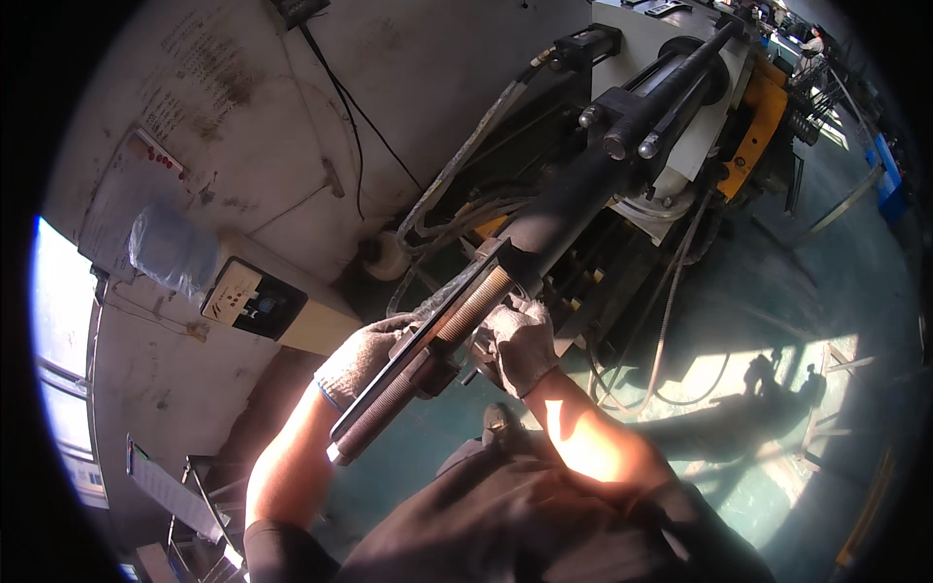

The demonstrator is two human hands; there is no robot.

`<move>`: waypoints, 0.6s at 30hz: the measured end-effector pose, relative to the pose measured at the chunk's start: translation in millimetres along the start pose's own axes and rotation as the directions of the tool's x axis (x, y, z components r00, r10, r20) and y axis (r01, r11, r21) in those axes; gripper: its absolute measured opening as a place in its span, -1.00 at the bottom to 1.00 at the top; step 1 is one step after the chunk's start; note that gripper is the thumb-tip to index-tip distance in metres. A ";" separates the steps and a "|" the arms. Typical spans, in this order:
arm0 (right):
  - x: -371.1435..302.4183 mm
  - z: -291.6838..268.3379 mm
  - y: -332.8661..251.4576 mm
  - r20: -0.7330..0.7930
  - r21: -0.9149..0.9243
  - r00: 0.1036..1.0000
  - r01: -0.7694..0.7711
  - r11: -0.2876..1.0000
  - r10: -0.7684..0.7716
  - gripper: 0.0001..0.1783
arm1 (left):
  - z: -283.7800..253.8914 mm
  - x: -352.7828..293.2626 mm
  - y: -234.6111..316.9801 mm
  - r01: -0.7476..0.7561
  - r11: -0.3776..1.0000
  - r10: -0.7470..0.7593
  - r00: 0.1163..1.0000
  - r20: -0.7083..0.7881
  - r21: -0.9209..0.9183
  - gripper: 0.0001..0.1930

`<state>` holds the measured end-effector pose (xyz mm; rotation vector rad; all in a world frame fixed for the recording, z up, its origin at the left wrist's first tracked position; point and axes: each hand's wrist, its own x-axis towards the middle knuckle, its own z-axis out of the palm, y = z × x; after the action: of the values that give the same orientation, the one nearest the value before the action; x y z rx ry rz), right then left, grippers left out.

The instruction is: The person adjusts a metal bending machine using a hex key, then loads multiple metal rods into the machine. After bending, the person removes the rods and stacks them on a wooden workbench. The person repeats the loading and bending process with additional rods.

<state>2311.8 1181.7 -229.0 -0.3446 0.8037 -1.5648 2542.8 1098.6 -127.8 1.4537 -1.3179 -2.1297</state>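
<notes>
Rows of dark handwriting cover the upper part of the wall, too small and smudged to make out; the beige control box has small printed marks on its pale front panel.

The threaded rod slants down from the end of a black cylinder, with a dark collar around its lower part and a long dark bar along its left side. The gloved left hand is at the bar's left — its fingers pass out of sight, so I cannot tell how far its grip is open. The gloved right hand is bent in close at the rod's right side, fingers curled; what that grip holds is hidden.

A clear plastic bag hangs against the box, its contents unclear.
</notes>
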 end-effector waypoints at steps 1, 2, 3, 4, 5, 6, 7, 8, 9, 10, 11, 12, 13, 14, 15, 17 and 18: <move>0.2 4.9 3.6 0.052 0.025 0.997 0.056 0.998 -0.057 -0.73 | -2.3 3.4 -9.9 0.008 0.998 -0.007 1.000 -0.014 0.066 -0.54; -2.0 9.0 7.5 0.011 -0.032 1.000 0.003 0.999 -0.002 -0.73 | -1.4 8.2 -18.4 -0.012 0.983 0.022 0.998 -0.054 0.183 -0.53; -4.5 11.4 11.8 -0.005 -0.071 1.000 -0.028 0.997 0.027 -0.72 | 0.5 10.9 -26.2 -0.054 0.976 0.057 0.998 -0.005 0.213 -0.52; -6.6 13.5 16.9 -0.023 -0.110 0.998 -0.054 0.992 0.052 -0.71 | 2.7 11.8 -32.6 -0.136 0.980 0.121 0.986 0.111 0.143 -0.50; -9.3 15.1 23.5 0.037 -0.048 0.998 0.043 0.998 -0.041 -0.72 | 6.4 11.7 -39.7 -0.189 0.981 0.179 0.966 0.186 0.040 -0.50; -8.4 15.8 29.0 0.005 -0.105 1.000 0.024 0.994 -0.024 -0.72 | 11.1 10.8 -46.3 -0.227 0.973 0.230 0.944 0.235 -0.043 -0.51; -7.3 17.1 35.1 0.021 -0.138 0.999 0.027 0.990 -0.024 -0.72 | 14.2 9.7 -51.1 -0.262 0.957 0.287 0.917 0.277 -0.127 -0.50; -5.3 15.2 38.3 0.039 -0.120 0.998 -0.050 0.991 0.055 -0.72 | 15.7 8.6 -54.5 -0.277 0.938 0.331 0.894 0.303 -0.210 -0.50; -4.5 14.1 41.0 0.055 -0.211 0.997 -0.041 0.977 0.053 -0.72 | 17.0 6.5 -57.7 -0.219 0.929 0.314 0.893 0.323 -0.297 -0.51; -2.4 16.9 44.3 0.061 -0.309 0.995 -0.059 0.949 0.082 -0.73 | 16.3 6.1 -58.4 -0.151 0.912 0.289 0.896 0.337 -0.380 -0.52; -1.8 15.2 42.3 0.044 -0.416 0.996 -0.052 0.908 0.077 -0.73 | 14.8 4.7 -58.2 -0.079 0.879 0.270 0.896 0.354 -0.469 -0.53; -2.3 15.9 40.0 0.122 -0.297 0.992 0.077 0.952 -0.042 -0.73 | 12.9 2.8 -57.1 -0.275 0.879 0.414 0.847 0.335 -0.390 -0.65; -2.6 20.9 37.6 0.114 -0.294 0.988 0.138 0.946 -0.109 -0.73 | 9.2 -5.8 -55.3 -0.228 0.914 0.302 0.935 0.187 -0.336 -0.69; -8.5 18.7 29.7 0.132 -0.382 0.980 0.187 0.905 -0.146 -0.72 | 4.9 -20.7 -53.1 -0.206 0.936 0.238 0.968 0.080 -0.287 -0.72; -15.0 16.2 19.9 0.142 -0.495 0.978 0.206 0.844 -0.155 -0.70 | 0.8 -29.8 -46.9 -0.162 0.947 0.164 0.986 -0.018 -0.278 -0.78; -32.2 9.4 -2.5 0.278 -0.351 0.954 0.209 0.913 -0.112 -0.60 | 0.3 -64.2 -40.1 -0.275 0.913 0.217 0.953 -0.212 -0.302 -0.88; -41.5 4.7 -13.9 0.350 -0.213 0.936 0.109 0.971 -0.029 -0.54 | 3.0 -81.9 -36.9 -0.321 0.923 0.229 0.902 -0.367 -0.213 -0.91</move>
<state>2311.8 1219.7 -206.8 -0.8023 0.7020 -1.4236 2589.1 1172.5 -105.8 1.3473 -0.9960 -1.7062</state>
